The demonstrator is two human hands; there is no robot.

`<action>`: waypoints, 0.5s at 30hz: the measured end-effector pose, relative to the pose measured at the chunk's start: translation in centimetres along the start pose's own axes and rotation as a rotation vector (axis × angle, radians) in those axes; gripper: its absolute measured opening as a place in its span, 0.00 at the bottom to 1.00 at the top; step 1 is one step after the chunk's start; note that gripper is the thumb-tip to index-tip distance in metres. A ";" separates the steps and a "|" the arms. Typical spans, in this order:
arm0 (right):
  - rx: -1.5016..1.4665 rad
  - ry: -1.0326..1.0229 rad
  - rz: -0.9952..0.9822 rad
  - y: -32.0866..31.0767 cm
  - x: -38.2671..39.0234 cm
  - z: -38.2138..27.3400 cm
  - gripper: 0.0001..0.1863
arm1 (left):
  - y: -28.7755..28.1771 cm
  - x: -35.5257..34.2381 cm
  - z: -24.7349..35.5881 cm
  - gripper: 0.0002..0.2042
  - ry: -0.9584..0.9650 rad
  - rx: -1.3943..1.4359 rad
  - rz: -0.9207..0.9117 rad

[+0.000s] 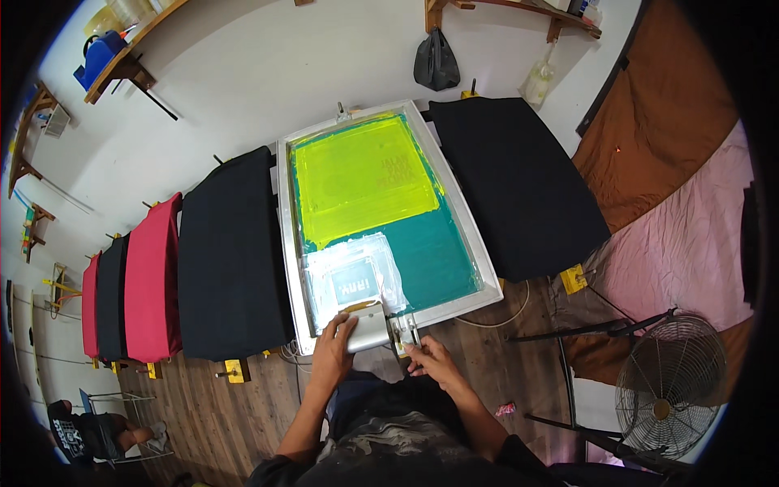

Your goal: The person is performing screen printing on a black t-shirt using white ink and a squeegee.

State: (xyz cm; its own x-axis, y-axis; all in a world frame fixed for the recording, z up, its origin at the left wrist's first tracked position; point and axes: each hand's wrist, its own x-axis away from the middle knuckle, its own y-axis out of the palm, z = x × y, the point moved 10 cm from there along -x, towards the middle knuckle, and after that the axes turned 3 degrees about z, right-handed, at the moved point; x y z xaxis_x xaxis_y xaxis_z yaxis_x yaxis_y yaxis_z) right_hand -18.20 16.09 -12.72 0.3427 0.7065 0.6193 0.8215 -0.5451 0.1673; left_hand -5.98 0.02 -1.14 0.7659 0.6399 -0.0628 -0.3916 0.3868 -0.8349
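Observation:
A screen printing frame [492, 276] of silvery metal lies before me. Its teal mesh [434, 252] carries a broad area of yellow-green ink [349, 174] at the far end and a white-smeared patch [320, 280] at the near left. My left hand [333, 351] grips a metal-handled squeegee [370, 327] with an amber edge, resting at the frame's near side. Beside it, a metal clamp [403, 329] sits on the frame's near edge. The fingers of my right hand [434, 363] are closed on that clamp's lower part. What lies beneath the frame is hidden.
Black cloth-covered boards [515, 187] flank the frame, with red ones [152, 280] farther left. A standing fan [669, 390] is at the lower right. Wall shelves [130, 61] hang above. A seated person [97, 434] is at the lower left. A cable [507, 323] trails over the wooden floor [203, 430].

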 end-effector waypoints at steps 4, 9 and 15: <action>0.032 -0.018 -0.017 -0.6 -0.3 -0.1 0.16 | -0.2 0.0 0.4 0.33 -0.008 0.047 0.018; 0.004 -0.030 0.064 -0.8 0.6 -0.8 0.15 | -0.3 0.2 0.5 0.34 0.005 0.066 0.025; -0.069 -0.014 0.178 -0.7 1.0 -0.8 0.15 | -1.1 0.3 0.8 0.34 0.074 -0.017 0.024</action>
State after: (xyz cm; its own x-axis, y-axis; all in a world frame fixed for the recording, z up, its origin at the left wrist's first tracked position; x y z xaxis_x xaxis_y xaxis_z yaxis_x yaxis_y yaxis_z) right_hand -18.76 16.82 -11.63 0.4861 0.6022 0.6333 0.7146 -0.6910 0.1087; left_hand -5.76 0.28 0.25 0.7924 0.5976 -0.1223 -0.4016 0.3601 -0.8420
